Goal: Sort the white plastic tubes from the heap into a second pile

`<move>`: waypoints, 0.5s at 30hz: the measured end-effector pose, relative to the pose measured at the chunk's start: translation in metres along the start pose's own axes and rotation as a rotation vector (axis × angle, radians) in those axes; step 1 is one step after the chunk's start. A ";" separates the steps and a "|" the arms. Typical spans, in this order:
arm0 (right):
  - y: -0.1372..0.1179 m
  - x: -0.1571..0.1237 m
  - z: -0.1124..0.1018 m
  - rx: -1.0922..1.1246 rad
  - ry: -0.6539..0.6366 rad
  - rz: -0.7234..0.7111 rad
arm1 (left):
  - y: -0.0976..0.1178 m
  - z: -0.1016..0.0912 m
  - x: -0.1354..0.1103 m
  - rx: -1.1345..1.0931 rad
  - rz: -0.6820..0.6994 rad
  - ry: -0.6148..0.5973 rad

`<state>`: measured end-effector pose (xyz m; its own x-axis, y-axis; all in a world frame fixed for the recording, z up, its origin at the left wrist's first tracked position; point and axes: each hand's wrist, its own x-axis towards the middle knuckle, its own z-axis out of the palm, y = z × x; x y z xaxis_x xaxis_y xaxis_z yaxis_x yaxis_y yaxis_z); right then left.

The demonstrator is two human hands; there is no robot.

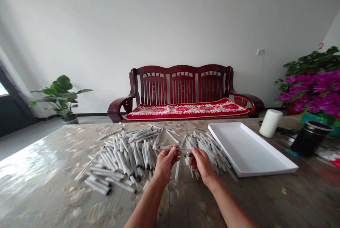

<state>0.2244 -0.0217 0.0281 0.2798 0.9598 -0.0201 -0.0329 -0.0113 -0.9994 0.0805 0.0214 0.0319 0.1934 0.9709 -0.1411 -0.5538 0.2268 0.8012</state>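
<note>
A thin grey-white pen (175, 148) lies level between my two hands above the table. My left hand (165, 164) pinches its left part with closed fingers. At the pen's right end my right hand (202, 162) is closed on it as well. Under and behind my hands spreads a big heap of several similar white pens with dark tips (132, 153), and a second bunch of pens (209, 146) lies to the right of it.
A white shallow tray (278, 166) sits right of the pens on the marble-patterned table (47, 185). A white cylinder (270, 123), a black cup (308, 138) and pink flowers (318, 93) stand far right. A red wooden bench (183, 93) and a potted plant (62, 96) stand behind.
</note>
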 end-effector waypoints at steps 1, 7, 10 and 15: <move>-0.001 0.000 -0.001 0.008 -0.022 -0.005 | -0.002 0.000 0.001 -0.007 0.004 -0.005; -0.004 -0.002 -0.008 0.033 -0.252 0.054 | -0.007 -0.002 0.002 -0.039 -0.012 -0.048; -0.004 -0.004 -0.008 0.024 -0.321 0.095 | -0.008 -0.004 0.003 0.014 -0.006 -0.076; -0.002 -0.004 -0.004 -0.288 -0.247 -0.082 | -0.007 -0.006 0.008 0.090 0.058 0.077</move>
<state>0.2273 -0.0269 0.0302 0.0294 0.9990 0.0327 0.2602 0.0239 -0.9653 0.0805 0.0280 0.0217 0.0987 0.9859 -0.1349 -0.4870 0.1661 0.8575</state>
